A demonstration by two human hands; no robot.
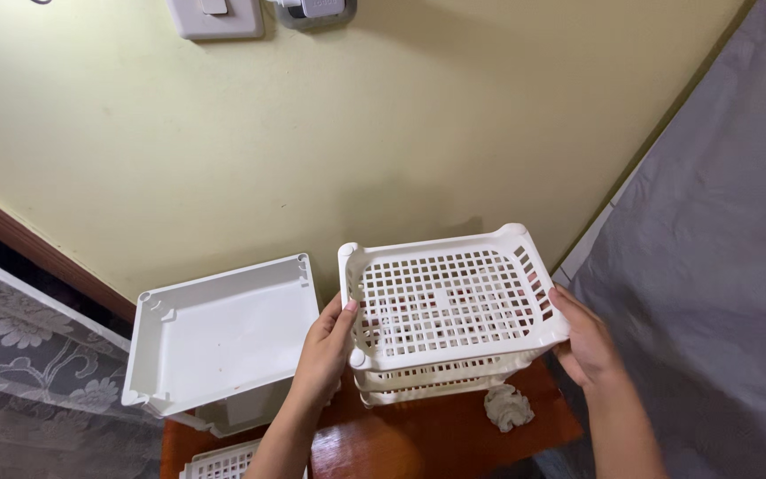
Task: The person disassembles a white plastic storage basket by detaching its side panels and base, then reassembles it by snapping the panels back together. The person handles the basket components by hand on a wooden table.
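Perforated white basket [449, 297] held between two hands above a stack of like baskets [436, 383].
The left hand [328, 348] is closed on its 9 o'clock edge, the right hand [585, 341] on its 3 o'clock edge; a solid white tray [223, 333] lies at 9 o'clock on the wooden table [427, 439].

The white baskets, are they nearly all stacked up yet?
Partly. Two slotted baskets already sit stacked on the wooden table. The left hand and right hand hold a third white basket by its sides, just above that stack. Left over: a solid white tray beside it and another slotted piece at the table's near edge.
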